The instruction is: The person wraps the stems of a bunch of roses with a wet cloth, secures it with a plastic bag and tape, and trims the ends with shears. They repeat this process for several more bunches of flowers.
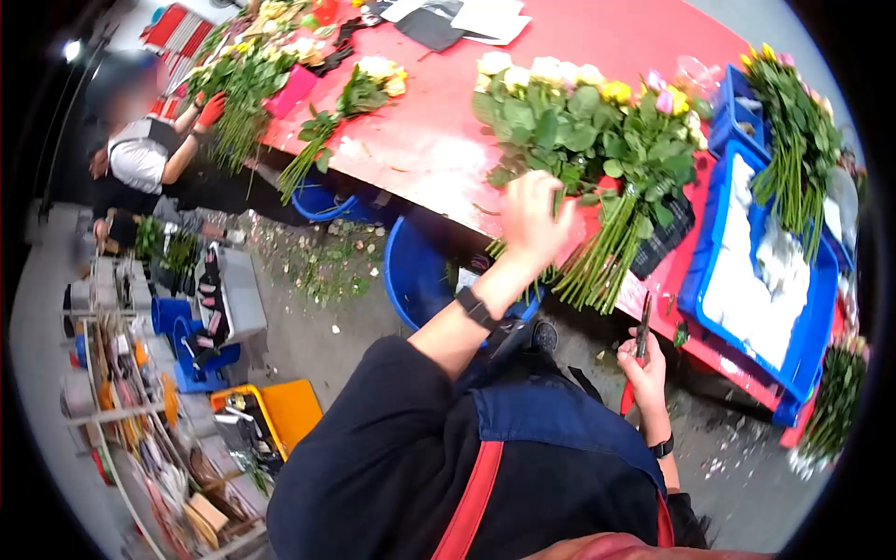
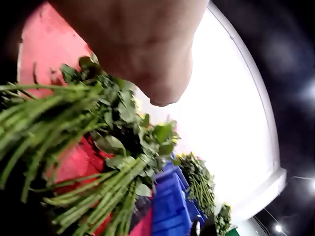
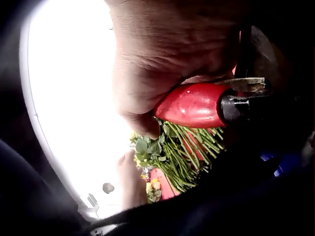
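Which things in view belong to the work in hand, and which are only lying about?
Probably part of the work:
red-handled cutters, held in the right hand
flowers nearest the left hand
red table under them

Seemingly just lying about:
white papers on the table
orange crate away from it

Cannot make out any text, label, brand, number or sign on anything in the head view (nor, for that matter, in either wrist view).
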